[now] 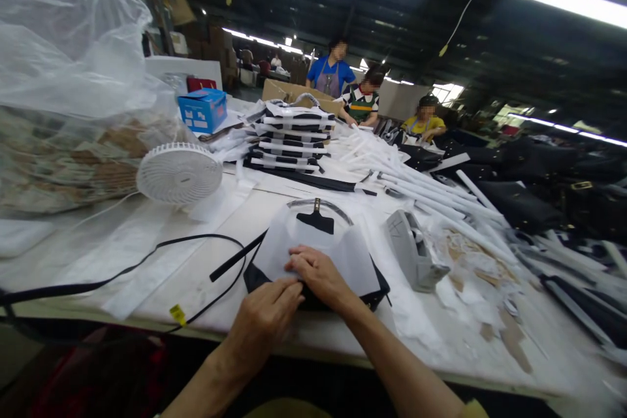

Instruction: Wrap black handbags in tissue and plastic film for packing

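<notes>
In front of me a black handbag (381, 290) lies on the worktable, mostly covered by a sheet of white paper (343, 255). A black tab with a metal fitting (317, 221) shows on top, and a clear-wrapped handle arches behind it. My left hand (269, 310) is closed at the bag's near edge, fingertips bunched on the paper. Just right of it, my right hand (318, 274) has its fingers bent and pressed together on the paper; its thumb is hidden. A black strap (238, 255) sticks out from the bag's left side.
A white fan (179, 173) and a blue box (202, 111) stand at the left by a big plastic bag (73, 46). Stacked wrapped bags (291, 137) are behind. A grey tape dispenser (416, 251) stands right, near white strips (431, 189). Several people work beyond.
</notes>
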`<state>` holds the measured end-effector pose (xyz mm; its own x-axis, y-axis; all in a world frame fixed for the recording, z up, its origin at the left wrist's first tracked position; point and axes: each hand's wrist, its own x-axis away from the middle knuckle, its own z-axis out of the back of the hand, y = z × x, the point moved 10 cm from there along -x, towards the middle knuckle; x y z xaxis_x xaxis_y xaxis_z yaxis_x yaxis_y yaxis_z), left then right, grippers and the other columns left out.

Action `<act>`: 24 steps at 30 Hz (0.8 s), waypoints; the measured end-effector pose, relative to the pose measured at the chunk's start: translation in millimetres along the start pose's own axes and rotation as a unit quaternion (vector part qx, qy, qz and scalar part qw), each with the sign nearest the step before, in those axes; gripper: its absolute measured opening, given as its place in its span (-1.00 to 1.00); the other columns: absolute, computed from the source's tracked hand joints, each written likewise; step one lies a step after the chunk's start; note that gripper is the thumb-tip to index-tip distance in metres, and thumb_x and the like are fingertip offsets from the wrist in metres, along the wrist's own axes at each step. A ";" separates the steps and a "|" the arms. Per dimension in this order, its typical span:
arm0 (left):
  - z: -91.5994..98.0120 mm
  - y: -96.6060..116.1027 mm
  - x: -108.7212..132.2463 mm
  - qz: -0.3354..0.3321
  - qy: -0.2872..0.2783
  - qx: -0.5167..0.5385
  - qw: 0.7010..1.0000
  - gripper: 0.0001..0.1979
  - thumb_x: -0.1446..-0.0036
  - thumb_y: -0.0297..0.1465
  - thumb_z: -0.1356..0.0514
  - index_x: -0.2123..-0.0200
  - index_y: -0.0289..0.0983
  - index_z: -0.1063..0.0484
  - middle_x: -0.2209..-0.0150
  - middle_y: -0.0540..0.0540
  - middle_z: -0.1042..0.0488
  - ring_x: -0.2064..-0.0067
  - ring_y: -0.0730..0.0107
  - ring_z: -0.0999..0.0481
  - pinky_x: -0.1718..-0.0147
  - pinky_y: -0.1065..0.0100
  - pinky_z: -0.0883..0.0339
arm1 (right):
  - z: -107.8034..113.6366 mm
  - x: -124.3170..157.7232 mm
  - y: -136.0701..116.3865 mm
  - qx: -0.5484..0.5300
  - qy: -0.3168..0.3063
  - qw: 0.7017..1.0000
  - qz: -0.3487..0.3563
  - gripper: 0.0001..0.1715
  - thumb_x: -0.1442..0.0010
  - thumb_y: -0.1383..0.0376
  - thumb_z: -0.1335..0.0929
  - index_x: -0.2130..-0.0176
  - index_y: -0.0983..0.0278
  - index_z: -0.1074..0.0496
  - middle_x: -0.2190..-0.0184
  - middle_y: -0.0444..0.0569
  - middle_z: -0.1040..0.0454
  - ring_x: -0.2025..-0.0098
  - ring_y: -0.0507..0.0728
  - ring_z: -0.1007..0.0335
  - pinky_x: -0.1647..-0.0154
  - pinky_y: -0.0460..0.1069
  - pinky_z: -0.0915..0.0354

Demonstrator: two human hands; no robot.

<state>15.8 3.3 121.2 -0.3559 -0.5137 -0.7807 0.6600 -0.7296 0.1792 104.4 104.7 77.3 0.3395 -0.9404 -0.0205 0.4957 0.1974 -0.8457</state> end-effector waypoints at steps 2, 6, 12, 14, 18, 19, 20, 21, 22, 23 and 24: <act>7.3 -6.7 -8.7 0.012 -0.002 -0.036 0.999 -0.74 -0.31 -0.50 -0.06 -0.03 -0.25 -0.39 0.05 -0.15 -0.55 0.03 0.32 -0.54 0.03 0.32 -0.42 | -2.2 -1.0 -8.2 0.030 -0.037 0.999 0.025 -0.76 -0.19 0.28 -0.31 0.26 0.22 -0.59 -0.03 -0.03 -0.53 -0.13 0.19 -0.38 -0.26 0.11 -0.14; -12.6 -15.9 -9.3 -0.007 -0.076 -0.117 0.990 -0.67 -0.30 -0.54 0.01 -0.07 -0.27 -0.37 0.01 -0.17 -0.53 -0.05 0.17 -0.49 -0.08 0.09 -0.31 | -2.2 4.1 -20.5 0.079 -0.203 0.973 0.073 -0.59 -0.13 0.35 -0.34 0.02 0.10 -0.53 0.00 -0.16 -0.56 -0.03 0.13 -0.46 -0.16 0.03 -0.26; -36.2 -26.7 3.9 0.004 -0.151 -0.112 0.982 -0.77 -0.31 -0.53 -0.02 0.12 -0.23 -0.45 0.12 -0.08 -0.57 0.10 0.25 -0.54 -0.02 0.11 -0.30 | 46.3 26.1 -3.7 0.179 -0.217 0.959 0.028 -0.32 -0.03 0.15 -0.48 -0.14 0.16 -0.43 -0.14 -0.01 -0.45 -0.15 0.26 -0.38 -0.23 0.12 -0.22; -32.8 -24.4 2.2 -0.010 -0.146 -0.100 0.984 -0.78 -0.32 -0.49 -0.03 0.10 -0.22 -0.45 0.12 -0.07 -0.57 0.11 0.26 -0.54 0.00 0.13 -0.30 | 51.0 37.7 -3.1 0.170 -0.182 0.967 0.047 -0.28 -0.04 0.12 -0.49 -0.17 0.14 -0.40 -0.22 0.00 -0.37 -0.23 0.26 -0.30 -0.29 0.14 -0.15; -28.0 -16.2 2.8 -0.060 -0.136 -0.070 0.986 -0.71 -0.35 -0.51 0.02 0.02 -0.18 -0.44 0.04 -0.04 -0.56 -0.06 0.26 -0.48 -0.10 0.15 -0.21 | 48.1 53.9 0.6 0.169 -0.111 0.977 0.074 -0.45 -0.20 0.13 -0.40 -0.16 0.16 -0.41 -0.23 0.02 -0.35 -0.27 0.21 -0.25 -0.33 0.15 -0.08; -27.6 -14.8 4.1 -0.069 -0.134 -0.066 0.986 -0.69 -0.35 -0.53 0.03 0.01 -0.19 -0.43 0.03 -0.03 -0.55 -0.08 0.28 -0.47 -0.12 0.15 -0.19 | 46.2 56.2 1.0 0.180 -0.101 0.975 0.079 -0.48 -0.23 0.13 -0.38 -0.16 0.16 -0.41 -0.22 0.02 -0.35 -0.27 0.20 -0.25 -0.34 0.16 -0.06; -27.5 -14.4 5.7 -0.074 -0.132 -0.065 0.986 -0.68 -0.36 -0.53 0.04 0.00 -0.19 -0.43 0.02 -0.03 -0.55 -0.07 0.29 -0.47 -0.13 0.17 -0.19 | 44.6 58.1 1.2 0.192 -0.094 0.973 0.082 -0.49 -0.24 0.13 -0.37 -0.16 0.15 -0.41 -0.22 0.02 -0.36 -0.27 0.20 -0.24 -0.35 0.16 -0.05; -27.1 -15.0 7.1 -0.075 -0.130 -0.067 0.986 -0.69 -0.36 -0.53 0.04 0.01 -0.20 -0.43 0.02 -0.03 -0.56 -0.04 0.31 -0.49 -0.13 0.18 -0.19 | 43.2 59.7 1.3 0.204 -0.089 0.971 0.084 -0.50 -0.26 0.12 -0.36 -0.16 0.14 -0.41 -0.22 0.01 -0.35 -0.27 0.20 -0.24 -0.36 0.17 -0.03; -26.4 -16.9 8.3 -0.069 -0.128 -0.074 0.987 -0.72 -0.36 -0.50 0.02 0.02 -0.20 -0.44 0.03 -0.04 -0.56 -0.02 0.31 -0.50 -0.11 0.19 -0.21 | 42.1 61.3 1.3 0.214 -0.086 0.969 0.084 -0.51 -0.27 0.11 -0.35 -0.16 0.13 -0.40 -0.23 0.01 -0.35 -0.28 0.20 -0.23 -0.36 0.17 -0.02; -25.4 -20.0 9.5 -0.060 -0.125 -0.085 0.987 -0.75 -0.36 -0.47 0.00 0.03 -0.21 -0.44 0.02 -0.05 -0.56 -0.01 0.29 -0.51 -0.09 0.18 -0.22 | 40.8 63.2 1.2 0.223 -0.085 0.967 0.085 -0.50 -0.28 0.10 -0.34 -0.17 0.12 -0.39 -0.24 0.01 -0.33 -0.28 0.19 -0.22 -0.37 0.17 0.00; -24.0 -24.1 10.5 -0.047 -0.120 -0.101 0.987 -0.77 -0.36 -0.42 -0.03 0.03 -0.20 -0.45 0.00 -0.07 -0.54 -0.03 0.23 -0.49 -0.07 0.15 -0.23 | 38.9 65.4 1.0 0.233 -0.086 0.965 0.088 -0.48 -0.28 0.09 -0.33 -0.19 0.12 -0.37 -0.26 0.01 -0.31 -0.29 0.19 -0.20 -0.38 0.18 0.01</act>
<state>12.0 26.3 94.4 -0.5519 -0.5583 -0.6194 0.7266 -0.6865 -0.0286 158.3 54.2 95.9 0.5595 -0.8286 -0.0192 0.7102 0.4913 -0.5041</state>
